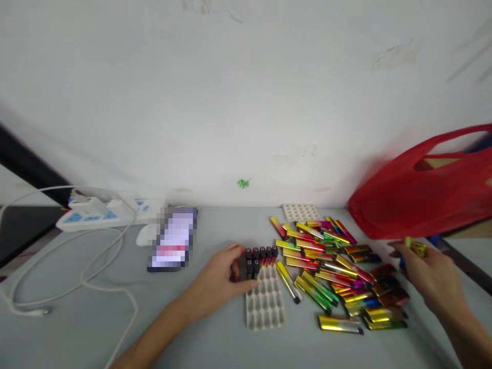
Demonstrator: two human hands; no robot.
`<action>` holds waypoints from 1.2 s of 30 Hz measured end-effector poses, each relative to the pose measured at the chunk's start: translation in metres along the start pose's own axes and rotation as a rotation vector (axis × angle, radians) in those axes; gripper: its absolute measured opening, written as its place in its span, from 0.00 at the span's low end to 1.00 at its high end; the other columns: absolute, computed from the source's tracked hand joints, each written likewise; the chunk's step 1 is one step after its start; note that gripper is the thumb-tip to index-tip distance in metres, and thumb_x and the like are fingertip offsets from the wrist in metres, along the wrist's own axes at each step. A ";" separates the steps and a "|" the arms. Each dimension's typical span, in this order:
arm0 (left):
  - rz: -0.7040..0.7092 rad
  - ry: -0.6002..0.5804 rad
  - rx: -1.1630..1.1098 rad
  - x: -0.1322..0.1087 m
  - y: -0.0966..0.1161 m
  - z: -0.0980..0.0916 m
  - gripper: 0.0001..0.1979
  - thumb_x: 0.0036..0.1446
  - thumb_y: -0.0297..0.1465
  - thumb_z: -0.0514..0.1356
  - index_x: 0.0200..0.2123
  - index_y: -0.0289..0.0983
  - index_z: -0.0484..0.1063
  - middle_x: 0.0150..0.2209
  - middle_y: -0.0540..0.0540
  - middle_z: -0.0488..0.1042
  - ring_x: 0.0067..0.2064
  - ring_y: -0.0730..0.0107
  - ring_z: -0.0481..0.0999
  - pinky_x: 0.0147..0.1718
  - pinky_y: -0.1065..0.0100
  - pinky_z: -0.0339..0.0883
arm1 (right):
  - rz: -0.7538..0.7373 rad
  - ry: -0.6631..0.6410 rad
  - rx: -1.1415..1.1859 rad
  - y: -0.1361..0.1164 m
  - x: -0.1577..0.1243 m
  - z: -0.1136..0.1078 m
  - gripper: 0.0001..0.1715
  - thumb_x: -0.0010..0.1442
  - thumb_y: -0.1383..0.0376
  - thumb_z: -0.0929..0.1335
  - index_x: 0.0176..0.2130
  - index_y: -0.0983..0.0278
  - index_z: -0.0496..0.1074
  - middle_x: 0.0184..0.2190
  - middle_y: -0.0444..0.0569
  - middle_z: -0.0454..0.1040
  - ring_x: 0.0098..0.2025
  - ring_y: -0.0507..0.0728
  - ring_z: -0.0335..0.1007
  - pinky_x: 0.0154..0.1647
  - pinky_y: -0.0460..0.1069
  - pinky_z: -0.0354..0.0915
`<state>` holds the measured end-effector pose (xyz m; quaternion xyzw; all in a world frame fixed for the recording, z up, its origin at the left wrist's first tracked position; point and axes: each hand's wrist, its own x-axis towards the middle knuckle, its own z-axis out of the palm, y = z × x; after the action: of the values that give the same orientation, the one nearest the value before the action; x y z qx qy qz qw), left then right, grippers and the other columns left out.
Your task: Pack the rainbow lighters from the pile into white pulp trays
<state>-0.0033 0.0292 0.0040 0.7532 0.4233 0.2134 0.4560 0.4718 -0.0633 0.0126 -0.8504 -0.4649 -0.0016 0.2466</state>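
With the clock laid over the pale cell tray (266, 310) on the grey table (215, 335), the left hand (225, 271) was at ten o'clock. Its thumb and fingers bent around the tray's far left corner, beside the upright black-topped pieces (262, 252); perhaps this kept them from leaning. Whether it gripped them or only supported them, I cannot tell. The pieces stood in the tray's far part, towards twelve, probably because the cells held them straight.

The right hand (434, 271), at three o'clock, was closed upon a golden piece (418, 248), its details blurred. The loose shiny pieces (334, 278) lay between two and three, maybe so they were easy to reach. A second tray (301, 211) lay at one, near the wall, and a red bag (423, 200) at two.
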 end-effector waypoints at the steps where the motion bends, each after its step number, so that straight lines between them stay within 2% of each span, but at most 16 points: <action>1: 0.002 0.001 0.000 0.000 0.000 0.000 0.17 0.56 0.40 0.76 0.38 0.37 0.75 0.36 0.51 0.70 0.33 0.67 0.72 0.28 0.70 0.64 | 0.147 0.032 0.118 -0.010 -0.003 -0.005 0.27 0.67 0.47 0.65 0.25 0.58 0.76 0.19 0.60 0.76 0.21 0.69 0.74 0.23 0.60 0.66; 2: 0.002 0.002 0.000 0.000 -0.001 0.000 0.17 0.56 0.40 0.76 0.38 0.37 0.75 0.36 0.51 0.70 0.33 0.67 0.72 0.29 0.70 0.64 | 0.194 0.025 0.245 -0.022 -0.006 -0.009 0.26 0.66 0.46 0.68 0.24 0.58 0.74 0.19 0.58 0.76 0.21 0.66 0.72 0.23 0.59 0.66; 3: 0.002 0.003 -0.003 0.000 -0.001 0.000 0.17 0.56 0.39 0.76 0.38 0.37 0.75 0.36 0.51 0.70 0.33 0.68 0.72 0.29 0.70 0.64 | 0.174 -0.010 0.341 -0.035 -0.010 -0.014 0.27 0.65 0.45 0.68 0.24 0.58 0.72 0.19 0.54 0.73 0.20 0.63 0.68 0.21 0.57 0.63; 6: -0.002 0.001 -0.017 0.000 0.000 0.000 0.17 0.56 0.39 0.76 0.39 0.37 0.75 0.38 0.50 0.70 0.33 0.68 0.72 0.29 0.69 0.64 | -0.037 -0.173 0.412 -0.082 -0.023 -0.020 0.29 0.66 0.40 0.69 0.26 0.58 0.70 0.19 0.46 0.68 0.21 0.58 0.64 0.24 0.53 0.62; 7: -0.005 -0.002 -0.022 0.000 0.000 0.000 0.17 0.56 0.39 0.76 0.39 0.37 0.76 0.38 0.50 0.70 0.33 0.68 0.71 0.29 0.69 0.64 | -0.122 -0.212 0.395 -0.098 -0.028 -0.020 0.29 0.67 0.40 0.68 0.28 0.59 0.71 0.20 0.46 0.68 0.24 0.58 0.66 0.26 0.53 0.63; 11: -0.016 -0.015 -0.030 -0.001 0.002 0.000 0.16 0.57 0.38 0.76 0.40 0.37 0.76 0.37 0.51 0.69 0.33 0.68 0.71 0.29 0.70 0.64 | -0.464 -0.355 0.215 -0.159 -0.049 -0.002 0.23 0.74 0.45 0.65 0.43 0.59 0.76 0.33 0.49 0.81 0.31 0.61 0.74 0.31 0.52 0.62; 13: -0.011 -0.016 -0.027 -0.001 0.002 0.000 0.16 0.57 0.37 0.76 0.40 0.36 0.76 0.37 0.52 0.69 0.32 0.69 0.71 0.29 0.70 0.63 | -0.624 -0.378 0.096 -0.181 -0.059 0.012 0.16 0.75 0.51 0.66 0.45 0.59 0.75 0.38 0.52 0.84 0.38 0.65 0.80 0.36 0.53 0.64; 15: -0.006 -0.014 -0.023 -0.001 0.001 0.000 0.16 0.57 0.37 0.76 0.41 0.36 0.77 0.37 0.52 0.69 0.32 0.69 0.71 0.29 0.69 0.63 | -0.698 -0.363 -0.045 -0.196 -0.066 0.026 0.13 0.75 0.54 0.66 0.44 0.60 0.73 0.38 0.53 0.84 0.38 0.67 0.81 0.35 0.54 0.62; 18: -0.004 -0.008 -0.020 -0.001 0.000 0.000 0.16 0.57 0.38 0.76 0.40 0.36 0.76 0.37 0.52 0.70 0.33 0.68 0.72 0.29 0.69 0.63 | -0.737 -0.337 -0.195 -0.203 -0.071 0.043 0.12 0.76 0.56 0.65 0.44 0.60 0.72 0.39 0.54 0.83 0.37 0.67 0.82 0.32 0.53 0.60; 21: -0.008 -0.006 -0.007 -0.001 0.001 0.000 0.17 0.56 0.38 0.77 0.39 0.36 0.75 0.37 0.51 0.70 0.34 0.68 0.73 0.30 0.70 0.63 | -0.717 -0.275 -0.273 -0.198 -0.074 0.052 0.12 0.76 0.56 0.65 0.45 0.61 0.72 0.43 0.55 0.81 0.35 0.66 0.82 0.30 0.53 0.58; 25: -0.007 -0.009 0.002 -0.001 0.004 0.000 0.17 0.57 0.38 0.76 0.40 0.36 0.76 0.37 0.51 0.70 0.34 0.67 0.73 0.30 0.70 0.63 | -0.718 -0.184 -0.319 -0.187 -0.076 0.058 0.19 0.77 0.49 0.65 0.44 0.61 0.72 0.45 0.55 0.78 0.33 0.65 0.81 0.28 0.54 0.57; 32: -0.008 -0.019 -0.001 -0.001 0.004 -0.001 0.16 0.57 0.37 0.76 0.40 0.36 0.76 0.37 0.51 0.70 0.33 0.68 0.72 0.29 0.70 0.62 | -0.702 -0.092 -0.313 -0.177 -0.068 0.061 0.19 0.76 0.49 0.67 0.47 0.62 0.73 0.44 0.57 0.79 0.44 0.68 0.81 0.33 0.54 0.63; 36: -0.007 -0.018 -0.005 -0.001 0.004 -0.001 0.16 0.58 0.38 0.76 0.40 0.36 0.76 0.37 0.51 0.70 0.34 0.68 0.72 0.30 0.70 0.63 | -0.708 -0.067 -0.292 -0.173 -0.066 0.064 0.23 0.76 0.46 0.67 0.52 0.63 0.73 0.46 0.59 0.79 0.46 0.70 0.79 0.35 0.55 0.64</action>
<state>-0.0031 0.0279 0.0084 0.7525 0.4213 0.2062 0.4624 0.2833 -0.0113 0.0137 -0.6630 -0.7324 -0.1249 0.0916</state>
